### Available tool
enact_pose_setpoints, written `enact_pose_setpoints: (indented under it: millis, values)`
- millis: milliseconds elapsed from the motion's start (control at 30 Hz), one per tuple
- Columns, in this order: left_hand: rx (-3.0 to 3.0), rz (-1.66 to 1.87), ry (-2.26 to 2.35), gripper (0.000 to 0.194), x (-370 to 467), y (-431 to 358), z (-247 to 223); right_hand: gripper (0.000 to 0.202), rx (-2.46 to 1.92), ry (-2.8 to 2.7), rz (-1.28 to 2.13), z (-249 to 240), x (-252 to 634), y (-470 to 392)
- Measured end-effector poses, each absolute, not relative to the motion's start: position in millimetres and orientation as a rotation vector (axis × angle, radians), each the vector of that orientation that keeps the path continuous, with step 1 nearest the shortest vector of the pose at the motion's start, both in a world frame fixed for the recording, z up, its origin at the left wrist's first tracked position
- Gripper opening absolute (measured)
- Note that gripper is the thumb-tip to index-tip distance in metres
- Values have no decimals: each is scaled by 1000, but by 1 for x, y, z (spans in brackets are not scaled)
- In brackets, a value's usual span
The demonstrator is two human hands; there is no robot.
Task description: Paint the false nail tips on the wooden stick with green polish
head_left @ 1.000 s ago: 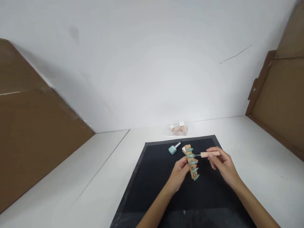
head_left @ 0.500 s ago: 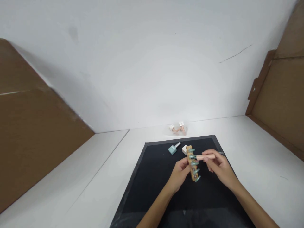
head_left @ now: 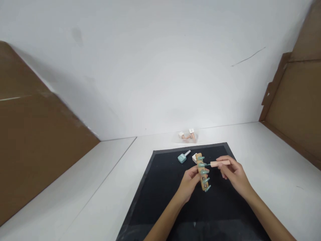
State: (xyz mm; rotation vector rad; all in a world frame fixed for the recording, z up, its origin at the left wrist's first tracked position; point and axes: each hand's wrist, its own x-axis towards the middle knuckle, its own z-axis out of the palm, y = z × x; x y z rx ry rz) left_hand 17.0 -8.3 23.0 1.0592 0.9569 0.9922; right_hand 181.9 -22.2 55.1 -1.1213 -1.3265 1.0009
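easing rightward since last frame: right hand (head_left: 235,173) with pink-handled brush (head_left: 215,164)

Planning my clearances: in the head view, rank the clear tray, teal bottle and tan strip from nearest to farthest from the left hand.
1. Tan strip: held in the left hand.
2. Teal bottle: beyond the hand, on the black mat.
3. Clear tray: past the mat's far edge, near the wall.
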Motion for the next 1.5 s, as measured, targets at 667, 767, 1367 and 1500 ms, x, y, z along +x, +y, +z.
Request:
enact_pose_setpoints:
  millis: [667, 767, 1367, 1500]
  values:
    - [1295, 945, 949, 39, 19, -8, 25, 26, -1086, -1304, 1114, 52, 181, -22]
    - [1301, 939, 933, 41, 20, -8, 26, 27, -1090, -1315, 1129, 51, 181, -22]
    - [1087, 1030, 943, 47, 16, -9, 23, 25, -1068, -1209, 1094, 46, 182, -20]
    - [1053, 1054, 958, 43, 15, -9, 23, 24, -1061, -1188, 1093, 45, 183, -20]
